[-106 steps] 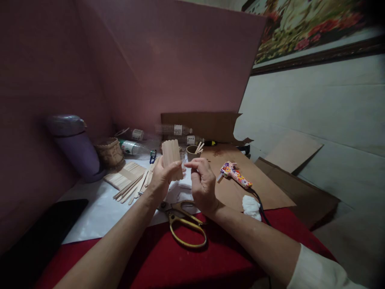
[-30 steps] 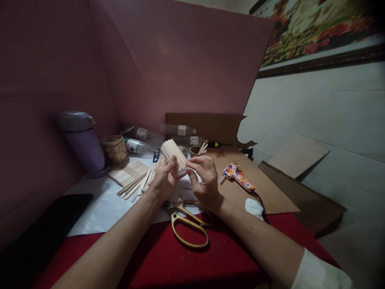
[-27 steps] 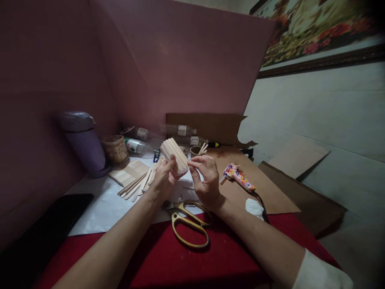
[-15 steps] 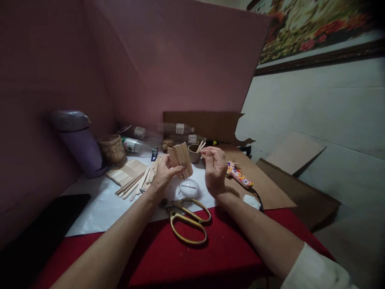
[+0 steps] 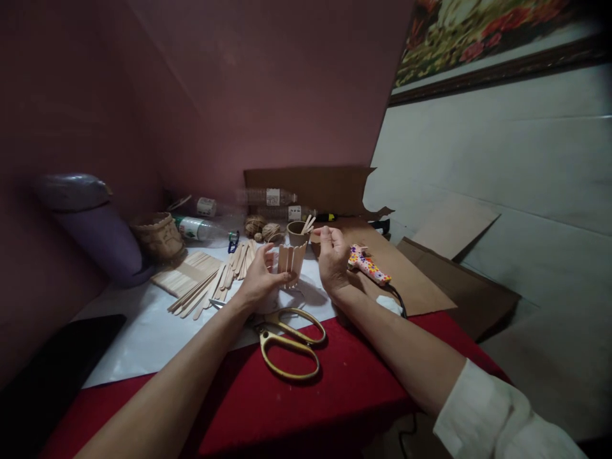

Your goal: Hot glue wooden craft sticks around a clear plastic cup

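My left hand [image 5: 262, 277] holds a cup-like piece [image 5: 291, 262] faced with upright wooden sticks, its thumb across the front. To its right, my right hand [image 5: 333, 258] is raised with thumb and fingertips pressed together; whatever they may pinch is too small to make out. Just behind those fingertips is a grey pot [image 5: 297, 234] with a few short sticks [image 5: 308, 224] in it. Gold-handled scissors [image 5: 291, 360] lie below the hands. Loose wooden sticks [image 5: 194, 298] spread left of my left hand, beside a banded bundle of sticks [image 5: 179, 274].
A purple tumbler [image 5: 102, 236] and a carved-looking cup [image 5: 160, 237] stand at the left. Plastic bottles [image 5: 196, 228] and twine balls [image 5: 255, 226] lie behind. On the cardboard [image 5: 406, 274] at right rests a flower-patterned glue gun [image 5: 369, 264].
The camera view has shifted, moving the table items leftward. The stick-faced piece has been turned more upright in my left hand. My right hand stays pinched.
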Tool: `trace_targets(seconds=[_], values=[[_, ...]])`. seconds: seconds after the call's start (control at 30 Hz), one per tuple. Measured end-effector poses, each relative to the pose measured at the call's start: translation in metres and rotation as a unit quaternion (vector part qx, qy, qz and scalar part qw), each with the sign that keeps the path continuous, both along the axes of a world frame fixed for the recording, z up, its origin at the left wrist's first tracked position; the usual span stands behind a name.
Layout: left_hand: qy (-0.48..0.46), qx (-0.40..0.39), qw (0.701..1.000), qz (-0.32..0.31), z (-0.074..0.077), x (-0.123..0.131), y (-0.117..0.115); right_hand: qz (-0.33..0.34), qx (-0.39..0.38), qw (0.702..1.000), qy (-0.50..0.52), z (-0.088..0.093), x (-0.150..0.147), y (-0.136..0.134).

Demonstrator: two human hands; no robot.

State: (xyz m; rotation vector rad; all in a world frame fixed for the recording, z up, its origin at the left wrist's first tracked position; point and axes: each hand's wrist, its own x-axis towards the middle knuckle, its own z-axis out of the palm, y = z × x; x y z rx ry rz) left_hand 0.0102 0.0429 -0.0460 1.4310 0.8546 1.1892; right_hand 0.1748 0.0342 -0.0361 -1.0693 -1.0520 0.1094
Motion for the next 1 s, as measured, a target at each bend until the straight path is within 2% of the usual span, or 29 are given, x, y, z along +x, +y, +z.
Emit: trace_targets(seconds=[0.3, 0.63, 0.83, 1.0], values=[[0.002, -0.005, 1.0, 0.014, 0.005, -0.001, -0.001, 0.043, -0.031, 0.998, 0.041, -0.005, -0.007, 0.001], [-0.004, 0.001, 1.0, 0.019, 0.005, -0.007, 0.003, 0.045, -0.027, 0.998, 0.041, -0.004, -0.01, -0.001], [0.017, -0.021, 1.0, 0.001, 0.008, -0.004, 0.0, 0.067, -0.027, 0.997, 0.032, -0.003, -0.011, -0.004], [0.03, -0.002, 0.999, -0.036, 0.013, 0.0, -0.001, 0.078, -0.034, 0.996, 0.022, -0.003, -0.012, -0.004]])
